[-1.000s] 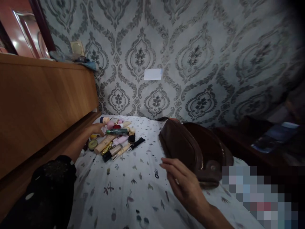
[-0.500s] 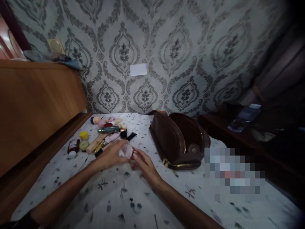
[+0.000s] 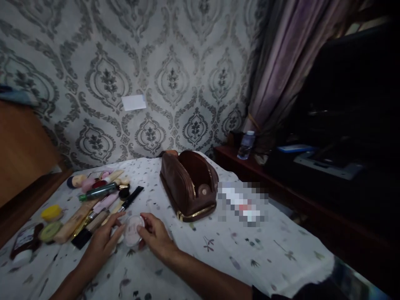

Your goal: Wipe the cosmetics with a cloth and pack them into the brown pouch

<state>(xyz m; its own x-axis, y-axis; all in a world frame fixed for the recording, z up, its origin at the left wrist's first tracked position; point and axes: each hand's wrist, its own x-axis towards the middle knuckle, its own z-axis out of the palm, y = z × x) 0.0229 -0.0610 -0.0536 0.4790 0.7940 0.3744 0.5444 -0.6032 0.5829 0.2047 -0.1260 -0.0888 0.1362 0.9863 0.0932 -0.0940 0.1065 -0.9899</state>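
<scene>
A round, pale plastic container, flat-faced with a clear rim, is tilted up between my hands just above the bedding. My right hand grips its right edge, thumb on the face and fingers behind. My left hand is at the container's left edge, its fingers curled around a whitish piece that I cannot make out. Close to my left hand lie makeup items, among them a black-ended tube, a beige tube and a black brush-like item. A brown toiletry bag stands unzipped beyond my right hand.
At left are a dark red bottle, a yellow-lidded jar, a greenish round jar and a green tube. A wooden cabinet borders the left side. A water bottle stands on a dark ledge at right.
The view has swung right. The round container now faces up toward me, with my right thumb over its face; before, it was mostly in my left hand. The bag looks unmoved.
</scene>
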